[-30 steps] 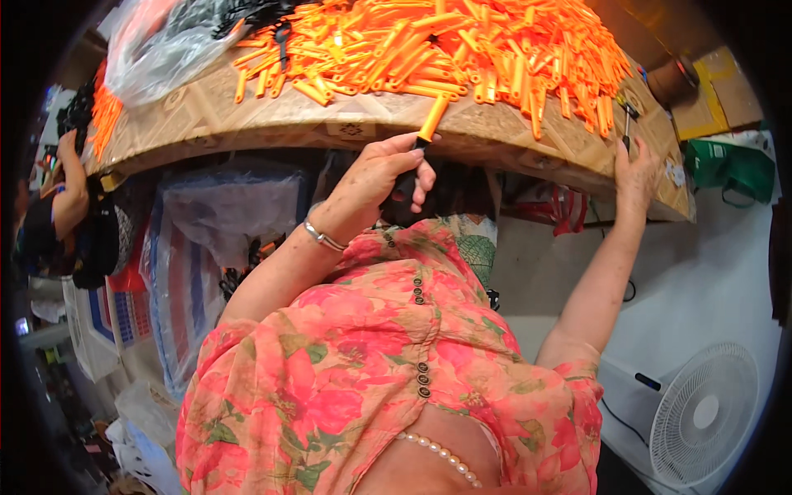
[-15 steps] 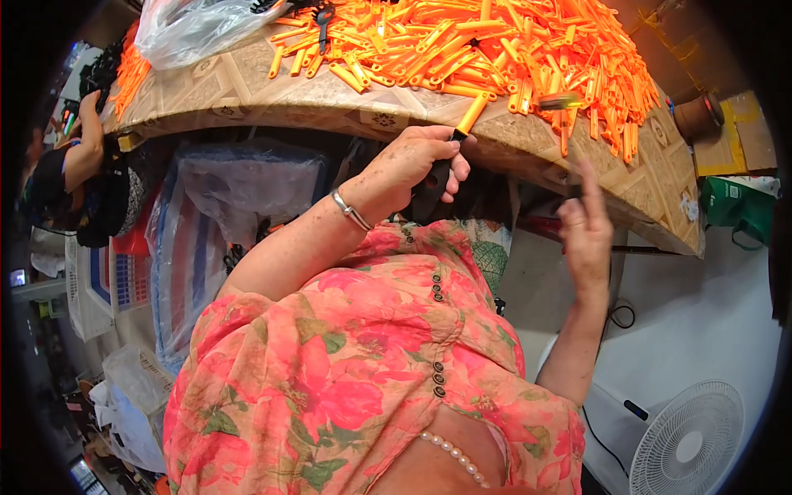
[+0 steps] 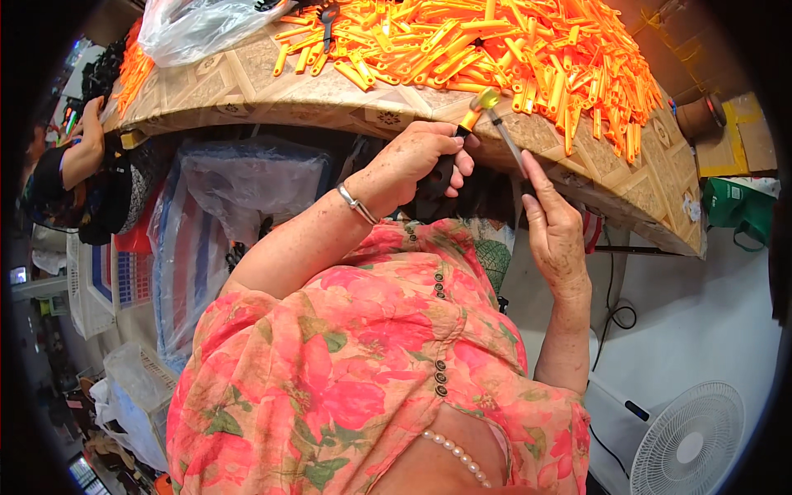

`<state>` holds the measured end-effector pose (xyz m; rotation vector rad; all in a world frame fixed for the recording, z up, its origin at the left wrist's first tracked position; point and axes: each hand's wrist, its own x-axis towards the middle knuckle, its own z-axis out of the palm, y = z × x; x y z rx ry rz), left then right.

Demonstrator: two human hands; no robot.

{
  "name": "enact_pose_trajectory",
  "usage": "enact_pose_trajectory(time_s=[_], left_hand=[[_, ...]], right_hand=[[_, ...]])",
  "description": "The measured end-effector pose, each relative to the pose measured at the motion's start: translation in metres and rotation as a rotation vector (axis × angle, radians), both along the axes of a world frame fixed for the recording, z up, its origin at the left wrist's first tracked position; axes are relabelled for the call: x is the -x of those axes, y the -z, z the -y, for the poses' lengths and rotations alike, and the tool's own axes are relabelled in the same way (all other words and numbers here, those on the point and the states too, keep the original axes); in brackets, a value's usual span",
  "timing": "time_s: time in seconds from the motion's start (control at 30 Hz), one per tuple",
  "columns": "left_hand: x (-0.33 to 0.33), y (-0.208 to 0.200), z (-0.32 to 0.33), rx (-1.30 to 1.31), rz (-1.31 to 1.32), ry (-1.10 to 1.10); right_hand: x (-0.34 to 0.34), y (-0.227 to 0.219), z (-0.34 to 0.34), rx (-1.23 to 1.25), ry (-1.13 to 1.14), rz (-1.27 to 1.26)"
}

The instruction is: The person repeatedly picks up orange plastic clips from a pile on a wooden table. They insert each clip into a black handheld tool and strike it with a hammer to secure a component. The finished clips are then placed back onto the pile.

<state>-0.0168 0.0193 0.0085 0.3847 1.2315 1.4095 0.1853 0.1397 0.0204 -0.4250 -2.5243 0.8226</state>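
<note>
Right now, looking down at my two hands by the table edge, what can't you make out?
Head view only:
- Left hand wraps a dark handle with a small orange-and-yellow piece at its tip; the fingers hide the handle's shape.
- Right hand holds a thin metal rod; its lower end is behind the fingers.
- Heap of orange plastic strips: cut off by the top edge.
- White fan: cropped by the dark fisheye rim.

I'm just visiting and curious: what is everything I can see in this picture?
Orange parts: a large heap, orange, on the table.
Table: one, tan patterned, top of view.
Clear bag: one, on the table's left end.
Fan: one, white, lower right floor.
Green bag: one, right, below the table.
Another person's arm: one, far left.
Left hand: holds an orange part with a black piece.
Right hand: holds a thin rod.
</note>
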Motion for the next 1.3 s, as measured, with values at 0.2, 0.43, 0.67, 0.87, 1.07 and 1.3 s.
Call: enact_pose_trajectory(time_s=[0.2,0.43,0.67,0.87,1.07,1.3], left_hand=[[-0.001,0.001,-0.001,-0.008,0.012,-0.026],[-0.008,0.006,0.007,-0.039,-0.526,0.031],[-0.02,0.008,0.021,-0.096,-1.573,-0.035],[0.0,0.011,0.058,-0.168,-1.363,-0.296],[0.05,0.062,0.175,-0.152,-0.866,-0.87],[0.126,0.219,0.394,0.712,-0.513,-1.453]], right_hand=[[0.01,0.005,-0.005,0.234,0.033,0.056],[-0.004,0.025,-0.003,0.677,0.203,-0.248],[-0.027,0.034,-0.014,0.928,0.301,-0.459],[-0.04,0.021,-0.025,0.886,0.464,-0.582],[-0.064,0.025,-0.096,0.559,0.704,-0.645],[-0.09,0.05,-0.236,0.166,0.902,-0.357]])
